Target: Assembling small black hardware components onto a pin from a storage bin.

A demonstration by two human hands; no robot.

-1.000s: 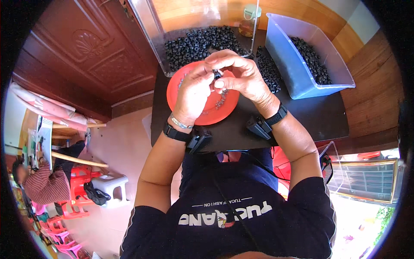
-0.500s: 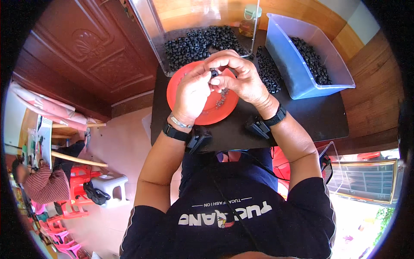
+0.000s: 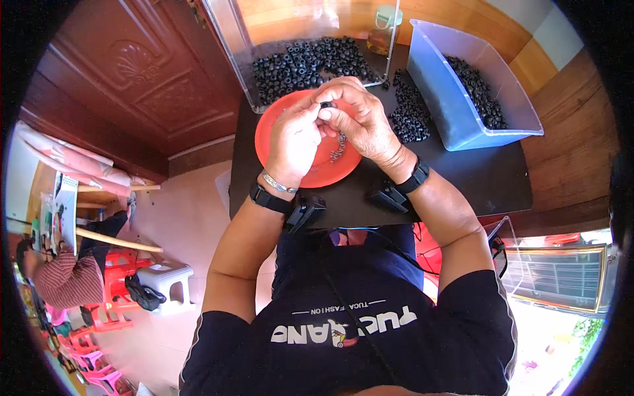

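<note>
Over a round red plate my two hands meet, fingertips together. A small black ring-like part is pinched between them. My left hand is closed on its left side, the thumb and fingers around it. My right hand is closed too, its thumb pressing against the part; whether its fingers hold anything more is hidden. Small silvery metal pieces lie on the plate beneath the hands. Past the plate, a clear box on its side holds many black ring-like parts.
A loose pile of small black parts lies on the dark table, beside a translucent blue bin of more black pieces. A jar with a green lid stands behind. At far left a person in a striped top sits near stools.
My right thumb has shifted up and over the black part, which now shows less. Both hands stay above the plate in nearly the same place.
</note>
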